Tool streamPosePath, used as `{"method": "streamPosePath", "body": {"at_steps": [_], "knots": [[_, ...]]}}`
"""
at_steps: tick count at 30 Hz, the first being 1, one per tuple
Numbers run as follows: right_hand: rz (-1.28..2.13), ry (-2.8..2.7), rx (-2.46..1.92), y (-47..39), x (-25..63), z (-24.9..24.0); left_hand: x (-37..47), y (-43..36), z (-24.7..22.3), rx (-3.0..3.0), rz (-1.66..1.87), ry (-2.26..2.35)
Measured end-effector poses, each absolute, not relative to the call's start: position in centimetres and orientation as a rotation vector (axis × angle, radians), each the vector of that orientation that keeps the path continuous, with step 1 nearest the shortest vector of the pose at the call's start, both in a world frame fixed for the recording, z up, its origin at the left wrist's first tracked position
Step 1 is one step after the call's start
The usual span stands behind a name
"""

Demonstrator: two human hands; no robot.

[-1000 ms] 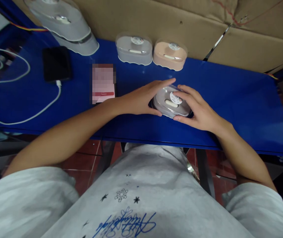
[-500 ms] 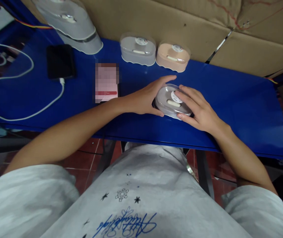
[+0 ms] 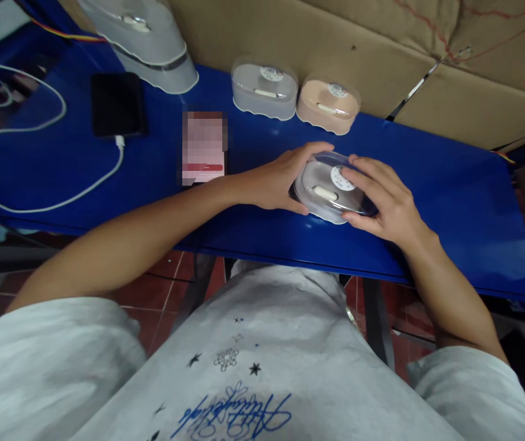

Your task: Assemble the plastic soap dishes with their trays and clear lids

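Near the table's front, my two hands hold a small oval grey storage box (image 3: pixel 313 177) with a clear lid, a white oblong handle (image 3: pixel 325 193) and a round white sticker (image 3: pixel 343 178). My left hand (image 3: pixel 280 180) wraps its left end, thumb and finger on opposite sides. Around the right end curls my right hand (image 3: pixel 388 199), one finger lying across the sticker and the thumb on the near side. The lid looks tilted, its right end higher. Whether it is apart from the base there is hidden by my right hand.
Behind stand a similar grey box (image 3: pixel 264 92) and a peach box (image 3: pixel 328 105). Larger grey boxes (image 3: pixel 152 46) are stacked at back left. A phone with a blurred screen (image 3: pixel 204 147), a black device (image 3: pixel 116 105) and its white cable (image 3: pixel 101 187) lie on the blue table (image 3: pixel 455 226).
The view has shifted slightly. The held box has moved a little to the right in the picture, and its right end looks more raised. Both hands keep hold of it.
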State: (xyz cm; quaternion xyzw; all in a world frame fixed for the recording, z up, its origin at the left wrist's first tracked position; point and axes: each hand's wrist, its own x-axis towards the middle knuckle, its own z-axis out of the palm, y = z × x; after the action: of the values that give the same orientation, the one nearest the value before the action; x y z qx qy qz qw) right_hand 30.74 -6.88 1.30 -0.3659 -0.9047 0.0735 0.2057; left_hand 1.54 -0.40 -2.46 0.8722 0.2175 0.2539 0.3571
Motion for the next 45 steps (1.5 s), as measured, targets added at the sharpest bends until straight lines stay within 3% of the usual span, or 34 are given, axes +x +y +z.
{"method": "streamPosePath", "body": {"at_steps": [32,37,41,45], "knots": [[0.346,-2.546,-1.049,-6.7,30.7,0.2,0.9,-0.5,-1.1,2.269,0.63,0.62],[0.215,-2.515,-1.243,-4.2,35.3,0.4,-1.0,3.6,1.3,2.472,0.75,1.052],[-0.021,-2.384,-1.515,-1.1,38.3,-0.7,-2.7,8.7,2.6,2.54,0.468,1.456],[-0.106,-2.303,-1.581,0.3,38.3,-1.8,-3.5,11.2,3.4,2.45,0.238,1.532]]}}
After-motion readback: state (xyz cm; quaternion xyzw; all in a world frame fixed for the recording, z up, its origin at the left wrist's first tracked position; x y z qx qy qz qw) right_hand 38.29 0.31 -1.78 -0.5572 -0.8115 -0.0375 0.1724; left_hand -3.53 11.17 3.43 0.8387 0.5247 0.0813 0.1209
